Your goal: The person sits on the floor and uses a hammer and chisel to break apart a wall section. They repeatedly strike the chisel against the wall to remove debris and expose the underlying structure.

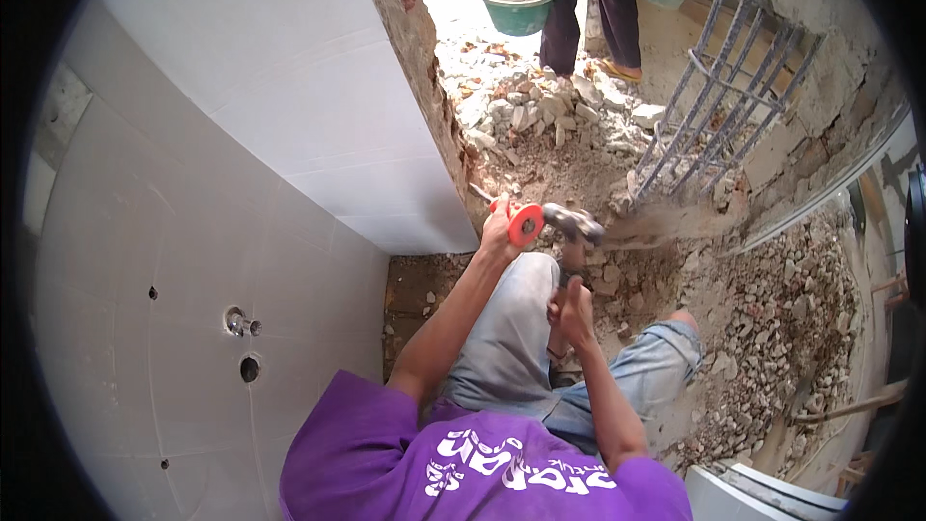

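My left hand (497, 230) grips a chisel with a round orange hand guard (527, 224). The chisel's tip points up and left at the broken lower edge of the white tiled wall (367, 150). In my right hand (575, 315) is the handle of a hammer, whose steel head (579, 225) is just right of the guard. The hammer is a little blurred, and whether its head touches the chisel I cannot tell. My bent knees are beneath both hands, in faded jeans.
Broken rubble (540, 111) covers the floor ahead and to the right. Bare rebar (714, 92) sticks up at the right. Another person (588, 0) stands beyond, beside a green bucket (516, 14) of rubble. A grey tiled wall with a pipe fitting (239, 321) is at my left.
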`<state>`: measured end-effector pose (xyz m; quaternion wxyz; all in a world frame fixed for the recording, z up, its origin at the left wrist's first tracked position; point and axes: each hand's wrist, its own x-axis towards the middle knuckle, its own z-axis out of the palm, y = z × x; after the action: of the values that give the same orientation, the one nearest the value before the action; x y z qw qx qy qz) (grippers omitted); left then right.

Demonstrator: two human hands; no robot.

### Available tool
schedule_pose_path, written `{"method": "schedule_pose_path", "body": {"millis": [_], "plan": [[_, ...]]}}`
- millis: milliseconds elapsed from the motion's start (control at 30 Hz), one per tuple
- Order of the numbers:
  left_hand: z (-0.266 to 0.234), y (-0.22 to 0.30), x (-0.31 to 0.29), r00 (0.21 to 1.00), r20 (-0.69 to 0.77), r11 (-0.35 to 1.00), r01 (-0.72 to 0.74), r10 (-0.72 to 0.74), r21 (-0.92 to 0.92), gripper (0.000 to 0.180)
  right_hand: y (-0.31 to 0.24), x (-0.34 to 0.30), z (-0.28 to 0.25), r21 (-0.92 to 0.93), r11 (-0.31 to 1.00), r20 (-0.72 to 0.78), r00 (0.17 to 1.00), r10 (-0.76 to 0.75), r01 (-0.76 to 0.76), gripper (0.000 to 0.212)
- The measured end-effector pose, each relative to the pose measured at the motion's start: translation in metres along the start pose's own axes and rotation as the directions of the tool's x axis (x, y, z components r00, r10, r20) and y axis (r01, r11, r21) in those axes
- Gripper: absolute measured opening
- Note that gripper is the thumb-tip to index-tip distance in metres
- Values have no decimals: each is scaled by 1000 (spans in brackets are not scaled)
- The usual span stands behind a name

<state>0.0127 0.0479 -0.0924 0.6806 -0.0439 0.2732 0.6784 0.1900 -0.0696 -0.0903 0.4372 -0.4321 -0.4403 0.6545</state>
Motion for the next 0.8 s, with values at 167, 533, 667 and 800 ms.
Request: {"method": "schedule_pose_path", "body": {"millis": [167,533,667,800], "plan": [[-10,11,6,996,90,999,5,-1,-44,21,-106,-41,2,225,789,-88,818,-569,572,80],[-17,19,46,979,201,1000,14,-19,24,37,-3,10,-1,-270,962,7,999,-47,47,70],[-24,26,37,991,115,997,61,-65,36,37,-94,-20,-10,35,860,39,859,-511,510,79],[8,46,2,965,161,978,210,-208,7,37,-150,-24,3,220,464,-108,494,-863,858,75]]}}
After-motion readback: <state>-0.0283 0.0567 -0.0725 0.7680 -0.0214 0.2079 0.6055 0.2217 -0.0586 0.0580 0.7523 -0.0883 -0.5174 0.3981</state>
